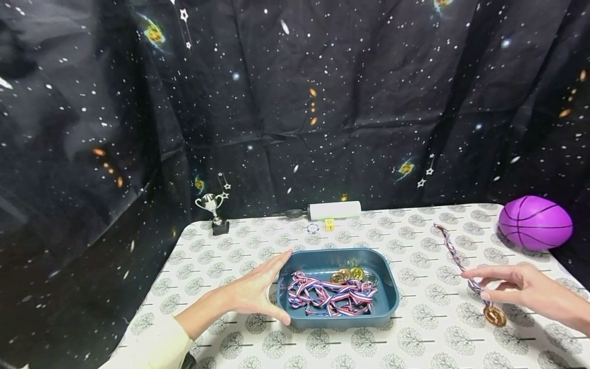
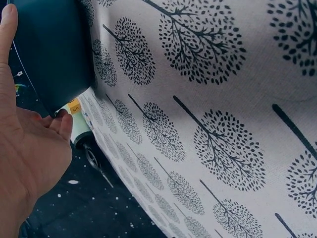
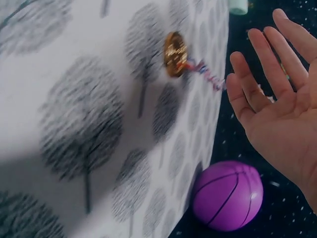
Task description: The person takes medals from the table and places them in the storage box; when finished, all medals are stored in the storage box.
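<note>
A dark blue tub [image 1: 341, 322] sits in the middle of the table, holding several striped red, white and blue ribbons [image 1: 322, 294] and gold medals [image 1: 345, 275]. My left hand [image 1: 251, 292] grips its left end, thumb at the near corner and fingers at the far one; the left wrist view shows fingertips curled at the tub's edge [image 2: 54, 49]. To the right, a gold medal [image 1: 495, 316] lies on the tablecloth, its twisted ribbon [image 1: 449, 243] stretching away toward the back. Over that ribbon hovers my right hand [image 1: 525, 292], fingers loosely extended and palm bare in the right wrist view.
A purple ball [image 1: 534, 223] marks the back right corner. At the back left stands a silver trophy cup [image 1: 212, 207] on a black base. A white cylinder [image 1: 335, 210], a yellow block [image 1: 329, 225] and a small round token [image 1: 313, 228] are near the back edge.
</note>
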Motion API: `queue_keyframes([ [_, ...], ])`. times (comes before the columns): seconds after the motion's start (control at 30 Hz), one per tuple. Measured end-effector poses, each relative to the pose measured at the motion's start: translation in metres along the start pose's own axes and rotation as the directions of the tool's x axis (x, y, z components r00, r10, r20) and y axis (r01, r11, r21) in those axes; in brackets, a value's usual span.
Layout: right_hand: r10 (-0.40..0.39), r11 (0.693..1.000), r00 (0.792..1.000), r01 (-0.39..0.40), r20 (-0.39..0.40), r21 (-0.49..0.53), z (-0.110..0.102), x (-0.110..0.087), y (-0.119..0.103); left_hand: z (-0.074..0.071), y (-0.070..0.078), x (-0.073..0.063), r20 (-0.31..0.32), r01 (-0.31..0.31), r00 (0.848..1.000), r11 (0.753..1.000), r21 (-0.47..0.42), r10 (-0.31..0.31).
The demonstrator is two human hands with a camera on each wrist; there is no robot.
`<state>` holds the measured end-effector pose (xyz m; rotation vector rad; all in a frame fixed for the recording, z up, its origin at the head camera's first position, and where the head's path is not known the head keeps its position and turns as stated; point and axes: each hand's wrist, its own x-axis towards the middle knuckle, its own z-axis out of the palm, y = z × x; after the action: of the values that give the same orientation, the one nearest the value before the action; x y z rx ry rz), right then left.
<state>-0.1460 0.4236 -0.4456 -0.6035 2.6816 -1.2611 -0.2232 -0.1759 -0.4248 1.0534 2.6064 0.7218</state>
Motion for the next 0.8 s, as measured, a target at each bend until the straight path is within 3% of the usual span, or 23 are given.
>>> queue_keyframes([
  [0.1, 0.001, 1.000, 0.999, -0.001, 0.045, 0.004, -0.001, -0.010, 0.013, 0.000, 0.001, 0.001, 0.002, -0.002, 1.000, 1.000, 0.011, 0.002],
  [0.4, -0.176, 0.981, 0.981, 0.167, 0.079, 0.099, 0.007, -0.026, 0.044, -0.001, 0.001, 0.001, 0.002, 0.000, 1.000, 1.000, 0.010, 0.000],
  [0.67, -0.118, 0.990, 0.989, 0.111, 0.089, 0.084, 0.013, -0.033, 0.058, -0.001, 0.001, 0.001, 0.003, 0.002, 1.000, 1.000, 0.016, -0.002],
  [0.8, -0.135, 0.991, 0.989, 0.133, 0.052, 0.033, 0.015, -0.034, 0.061, -0.001, 0.001, 0.001, 0.004, -0.003, 1.000, 1.000, 0.020, 0.003],
])
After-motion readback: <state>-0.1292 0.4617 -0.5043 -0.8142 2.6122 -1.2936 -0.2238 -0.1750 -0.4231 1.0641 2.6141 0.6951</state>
